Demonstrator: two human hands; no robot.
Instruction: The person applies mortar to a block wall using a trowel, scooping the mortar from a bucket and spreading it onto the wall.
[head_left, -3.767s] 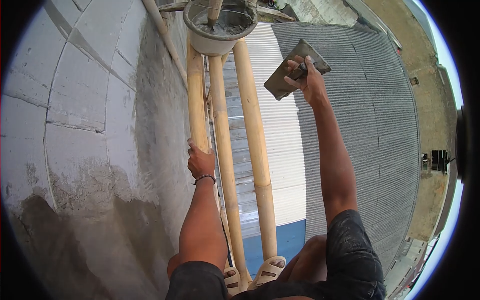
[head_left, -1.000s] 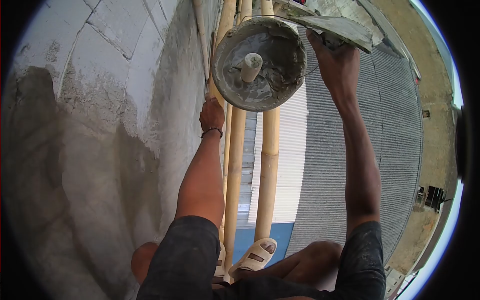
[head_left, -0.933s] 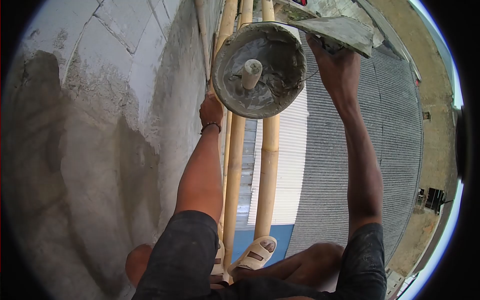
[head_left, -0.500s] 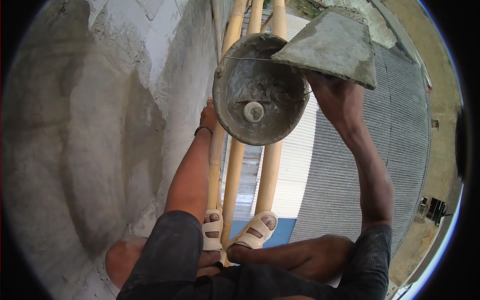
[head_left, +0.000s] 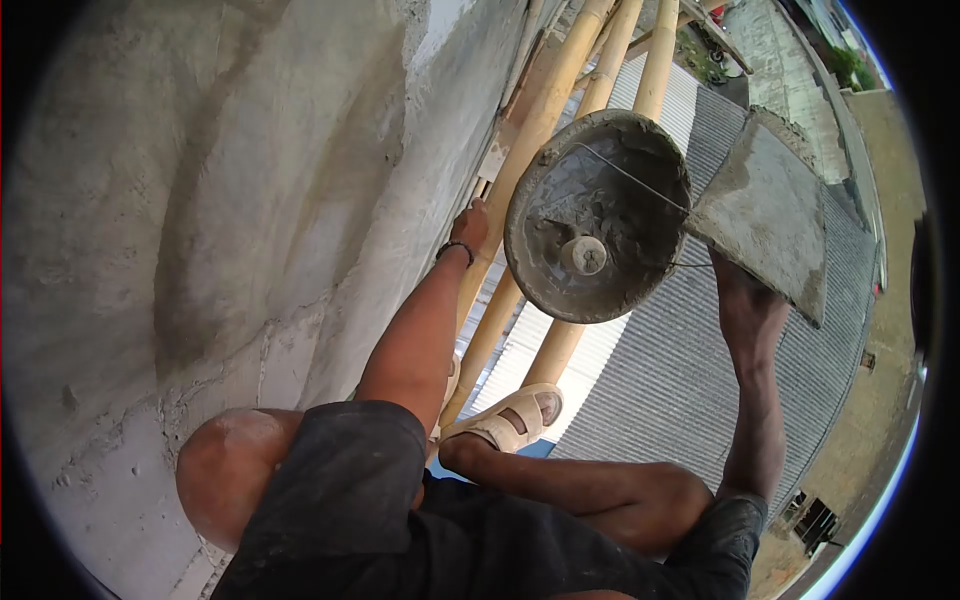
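Note:
My right hand (head_left: 748, 300) is closed under a flat plasterer's hawk (head_left: 765, 205) caked with grey mortar, its fingers mostly hidden by the board. A wire handle (head_left: 632, 178) runs from the bucket's rim toward this hand. The round, mortar-crusted bucket (head_left: 528, 265) is tilted to show its inside, with wet grey mortar (head_left: 625, 205) and a pale round knob (head_left: 583, 256) in it. Beside the wall, my left hand (head_left: 468, 224) is closed at the edge of a bamboo pole (head_left: 545, 115), its fingertips hidden.
A plastered wall (head_left: 240, 200) rises close on my left. Bamboo poles (head_left: 655, 65) run beneath the bucket and under my sandaled foot (head_left: 510, 418). Far below lie a grey corrugated roof (head_left: 640, 370), a white roof strip (head_left: 520, 350) and bare ground (head_left: 890, 170).
The view has swung, and the poles now slant more. The bucket and hawk appear farther right and lower, the hawk tilted more. My left hand stays beside the leftmost pole.

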